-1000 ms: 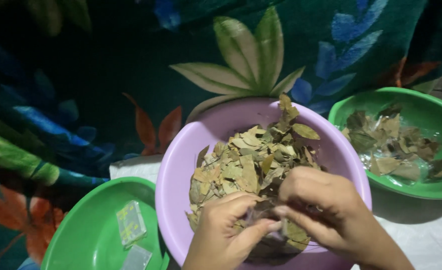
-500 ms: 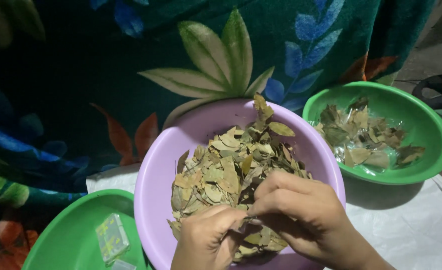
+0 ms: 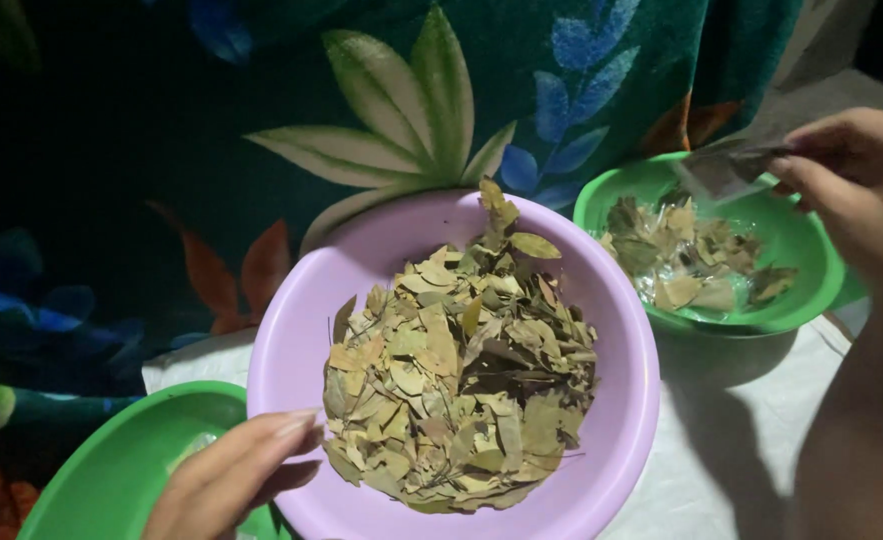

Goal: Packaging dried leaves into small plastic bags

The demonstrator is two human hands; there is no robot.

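A lilac plastic basin [image 3: 301, 330] holds a heap of dried brown-green leaves [image 3: 461, 370]. My left hand [image 3: 226, 480] rests at the basin's near left rim, fingers loosely together, holding nothing that I can see. My right hand [image 3: 851, 185] is raised over the green bowl [image 3: 806, 300] at the right and pinches a dry leaf [image 3: 726, 165] between thumb and fingers. That green bowl contains several dried leaves [image 3: 686, 260] lying on clear wrap.
A second green bowl [image 3: 111, 470] sits at the lower left, partly under my left hand. The bowls stand on a white cloth [image 3: 721, 450]. Behind them lies a dark blanket [image 3: 401, 100] with a leaf and flower print.
Both hands have left the leaf heap. My right hand moved up and right over the green bowl with a leaf; my left hand drew back to the basin's left rim.
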